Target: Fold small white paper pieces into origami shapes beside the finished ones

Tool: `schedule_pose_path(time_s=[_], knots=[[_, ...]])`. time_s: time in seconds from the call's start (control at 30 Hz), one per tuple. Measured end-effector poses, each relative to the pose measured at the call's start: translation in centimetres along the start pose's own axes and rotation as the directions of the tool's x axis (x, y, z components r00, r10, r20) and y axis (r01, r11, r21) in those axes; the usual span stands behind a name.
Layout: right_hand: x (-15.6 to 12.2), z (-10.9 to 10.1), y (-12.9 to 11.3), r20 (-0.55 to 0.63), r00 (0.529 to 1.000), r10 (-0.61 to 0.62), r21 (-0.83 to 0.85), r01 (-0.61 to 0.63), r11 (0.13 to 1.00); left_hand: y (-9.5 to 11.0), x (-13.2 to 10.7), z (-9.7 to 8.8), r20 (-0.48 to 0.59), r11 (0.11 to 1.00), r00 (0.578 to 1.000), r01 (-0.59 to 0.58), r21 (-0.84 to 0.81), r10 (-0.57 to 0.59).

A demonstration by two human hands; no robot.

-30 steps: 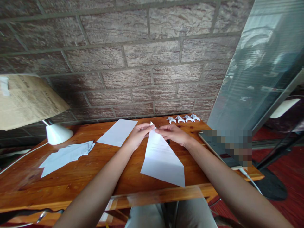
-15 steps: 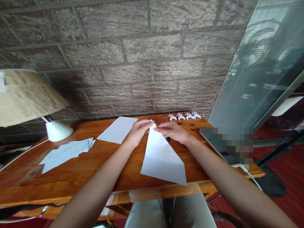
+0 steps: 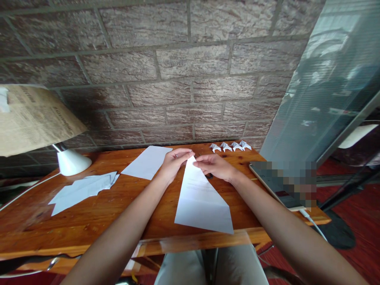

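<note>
Between my hands is a white sheet of paper (image 3: 203, 198), folded to a narrow tip at its far end and widening toward the desk's front edge. My left hand (image 3: 176, 162) pinches that tip between thumb and fingers. Just to the right, my right hand (image 3: 215, 164) grips the slanting edge close below the tip, fingers closed. A small dark object (image 3: 209, 175) shows partly under my right hand; its kind is hidden.
Four-cornered folded paper pieces (image 3: 226, 147) stand in a row at the back. Left lie a white sheet (image 3: 147, 161) and cut paper pieces (image 3: 83, 190), beside a lamp (image 3: 73, 163). A tablet (image 3: 277, 190) with a cable lies right. A brick wall (image 3: 178, 87) rises behind.
The paper's tip has dropped slightly toward me, and its wide end has shifted a little. Both hands keep their pinch on it.
</note>
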State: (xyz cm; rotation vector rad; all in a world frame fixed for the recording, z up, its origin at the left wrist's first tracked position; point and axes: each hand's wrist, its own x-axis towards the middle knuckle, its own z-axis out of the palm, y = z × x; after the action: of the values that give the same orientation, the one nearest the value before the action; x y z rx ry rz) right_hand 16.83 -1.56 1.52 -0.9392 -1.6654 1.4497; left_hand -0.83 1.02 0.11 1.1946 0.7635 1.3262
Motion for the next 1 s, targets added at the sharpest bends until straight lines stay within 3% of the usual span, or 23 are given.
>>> schedule_pose_path(time_s=[0.3,0.63,1.0], knots=[[0.27,-0.18,0.33,-0.023,0.998,-0.058,-0.039,0.057,0.998,-0.02,0.02,-0.02,0.014,0.998,1.0,0.022,-0.056,-0.022],[0.42,-0.18,0.54,-0.043,0.992,-0.12,-0.068,0.117,0.991,0.2,-0.24,-0.04,0.089,0.988,0.985,0.154,-0.027,-0.151],[0.34,0.15,0.39,-0.049,0.994,-0.103,-0.038,0.101,0.994,0.01,-0.14,0.06,0.033,0.991,0.993,0.115,-0.061,-0.113]])
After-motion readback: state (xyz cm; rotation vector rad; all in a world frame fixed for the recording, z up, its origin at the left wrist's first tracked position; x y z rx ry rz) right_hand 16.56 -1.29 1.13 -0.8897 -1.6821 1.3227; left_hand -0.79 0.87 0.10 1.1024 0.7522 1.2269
